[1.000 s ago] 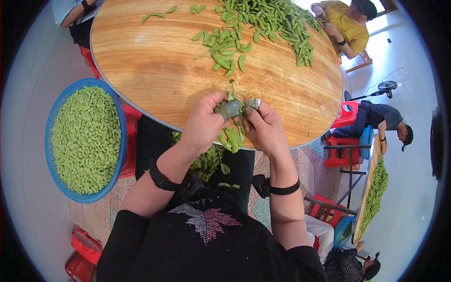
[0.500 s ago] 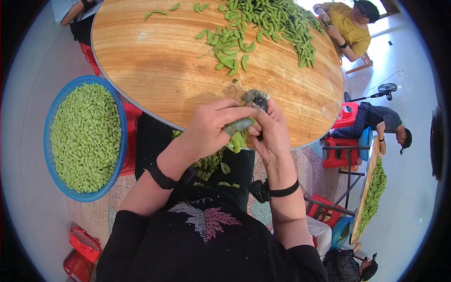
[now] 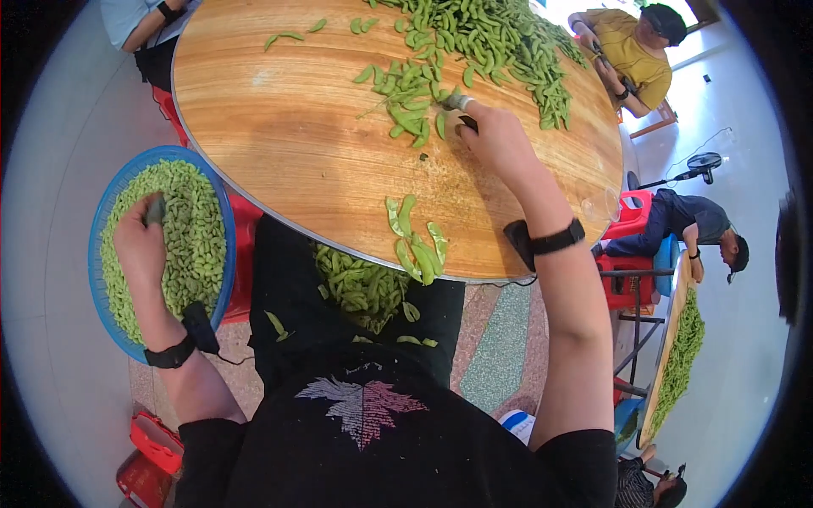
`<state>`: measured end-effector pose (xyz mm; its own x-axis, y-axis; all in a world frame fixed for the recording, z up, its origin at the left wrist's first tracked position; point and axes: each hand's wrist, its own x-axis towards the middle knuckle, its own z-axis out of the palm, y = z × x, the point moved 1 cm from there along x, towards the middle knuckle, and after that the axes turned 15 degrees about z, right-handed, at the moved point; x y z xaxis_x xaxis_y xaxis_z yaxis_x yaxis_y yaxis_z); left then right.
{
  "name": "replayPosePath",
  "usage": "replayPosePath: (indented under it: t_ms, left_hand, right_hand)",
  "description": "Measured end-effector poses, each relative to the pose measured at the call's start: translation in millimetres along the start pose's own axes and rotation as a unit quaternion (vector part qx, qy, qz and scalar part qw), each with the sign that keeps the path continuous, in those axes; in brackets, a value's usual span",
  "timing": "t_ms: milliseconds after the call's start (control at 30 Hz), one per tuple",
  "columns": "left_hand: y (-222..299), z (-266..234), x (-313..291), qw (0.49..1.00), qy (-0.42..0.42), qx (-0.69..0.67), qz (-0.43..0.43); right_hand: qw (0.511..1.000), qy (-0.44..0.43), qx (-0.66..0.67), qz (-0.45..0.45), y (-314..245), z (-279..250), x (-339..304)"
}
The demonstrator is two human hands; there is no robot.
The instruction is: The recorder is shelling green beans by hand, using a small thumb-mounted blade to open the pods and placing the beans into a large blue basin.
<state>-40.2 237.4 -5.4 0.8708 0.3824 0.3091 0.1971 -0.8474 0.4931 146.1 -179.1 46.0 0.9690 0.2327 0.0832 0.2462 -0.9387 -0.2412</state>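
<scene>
My left hand (image 3: 141,245) is over the blue basin (image 3: 95,254) of shelled green beans (image 3: 188,262). A greyish-green cover shows on one of its digits, and its other fingers are mostly hidden. My right hand (image 3: 498,142) stretches across the round wooden table (image 3: 296,161) toward a small group of bean pods (image 3: 411,106). Two of its digits wear covers, one grey and one black, and stand apart with nothing seen between them. Split pods (image 3: 417,245) lie at the near table edge. More pods or hulls (image 3: 364,292) lie in my lap.
A large heap of pods (image 3: 483,38) covers the far side of the table. A clear cup (image 3: 600,205) stands near the right edge. Across the table sits a person in yellow (image 3: 635,51). Red stools (image 3: 627,279) and a second pod-covered table (image 3: 677,364) are on the right.
My hands have parted from near the table edge. The left has moved to the basin, the right forward toward the pods. Split pods now lie at the near edge.
</scene>
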Motion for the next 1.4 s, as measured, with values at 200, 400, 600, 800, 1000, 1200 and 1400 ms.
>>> replayPosePath:
  t_ms: [200,400,600,800,1000,1200,1400]
  left_hand:
    - [61.9,-1.2,-17.4,0.97,0.096,0.077,0.208]
    - [177.9,65.2,-27.9,0.733,-0.236,-0.637,0.036]
    - [225.0,101.2,-40.2,0.407,-0.284,-0.866,-0.06]
    - [242.8,101.6,-48.0,0.565,-0.163,-0.805,-0.076]
    - [250.7,109.8,-60.2,0.685,-0.087,-0.723,0.0]
    - [246.0,104.6,-55.7,0.527,-0.27,-0.803,-0.064]
    - [262.0,102.8,-59.7,0.794,-0.209,-0.57,0.047]
  right_hand:
    - [0.998,-0.022,-0.03,-0.051,7.0,6.5,9.2]
    - [0.705,-0.333,0.587,0.218,-20.6,-7.9,-61.9]
    - [0.591,-0.358,0.7,0.182,-33.0,-0.4,-114.8]
    - [0.639,-0.309,0.698,0.099,-36.9,-0.1,-137.1]
    - [0.663,-0.283,0.678,0.141,-30.8,14.8,-138.4]
    - [0.426,-0.365,0.815,0.146,-16.8,21.8,-142.5]
    - [0.838,-0.069,0.531,0.106,-18.2,32.2,-143.9]
